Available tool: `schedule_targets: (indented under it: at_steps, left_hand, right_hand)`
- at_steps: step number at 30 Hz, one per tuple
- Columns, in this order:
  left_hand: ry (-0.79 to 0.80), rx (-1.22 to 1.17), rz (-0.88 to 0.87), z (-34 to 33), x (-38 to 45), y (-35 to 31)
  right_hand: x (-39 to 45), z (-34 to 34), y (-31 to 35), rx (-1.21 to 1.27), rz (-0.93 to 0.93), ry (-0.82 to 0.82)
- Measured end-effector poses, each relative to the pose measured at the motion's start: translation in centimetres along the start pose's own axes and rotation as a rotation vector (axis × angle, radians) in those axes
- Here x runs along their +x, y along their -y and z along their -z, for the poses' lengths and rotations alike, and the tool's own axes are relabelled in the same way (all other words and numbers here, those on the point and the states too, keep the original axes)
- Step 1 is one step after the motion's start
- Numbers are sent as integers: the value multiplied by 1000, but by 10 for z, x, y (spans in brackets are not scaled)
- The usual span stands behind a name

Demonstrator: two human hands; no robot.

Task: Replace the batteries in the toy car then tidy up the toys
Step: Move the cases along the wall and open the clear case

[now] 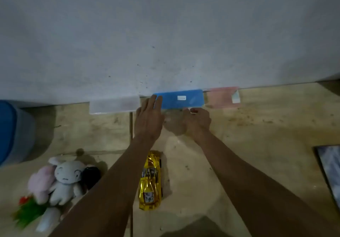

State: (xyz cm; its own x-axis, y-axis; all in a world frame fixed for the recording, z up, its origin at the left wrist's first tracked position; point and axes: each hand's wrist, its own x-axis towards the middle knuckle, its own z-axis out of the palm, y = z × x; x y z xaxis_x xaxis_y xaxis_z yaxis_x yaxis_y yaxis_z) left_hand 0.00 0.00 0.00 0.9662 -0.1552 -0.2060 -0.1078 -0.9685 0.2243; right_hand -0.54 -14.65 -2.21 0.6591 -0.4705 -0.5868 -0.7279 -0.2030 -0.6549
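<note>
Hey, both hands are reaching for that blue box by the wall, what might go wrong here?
1. The left hand lies flat at the blue box's end with no grip, so the box may slide.
2. The white box and pink box flank it and could get knocked.
3. The gold toy car lies under the forearms.

Gold toy car (151, 181) upright on floor (239, 135)

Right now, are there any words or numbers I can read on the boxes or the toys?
None can be read.
Blue box: a small white label, its print too blurred to read.
Pink box: a pale tag, no legible text.
Gold toy car: dark patterned patches, no readable words.
</note>
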Motion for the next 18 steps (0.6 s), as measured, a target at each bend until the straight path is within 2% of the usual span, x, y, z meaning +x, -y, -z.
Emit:
schedule_targets:
  at_steps: [6,13,18]
  left_hand:
    - [70,26,9,-22,31,4]
    - [-86,32,-26,-42,42,12]
    - [-115,89,-54,-45,41,14]
  right_hand:
    - [17,-28,7,200,-194,-29]
    - [21,-35,7,534,-292,38]
    - [18,-31,7,599,-302,147]
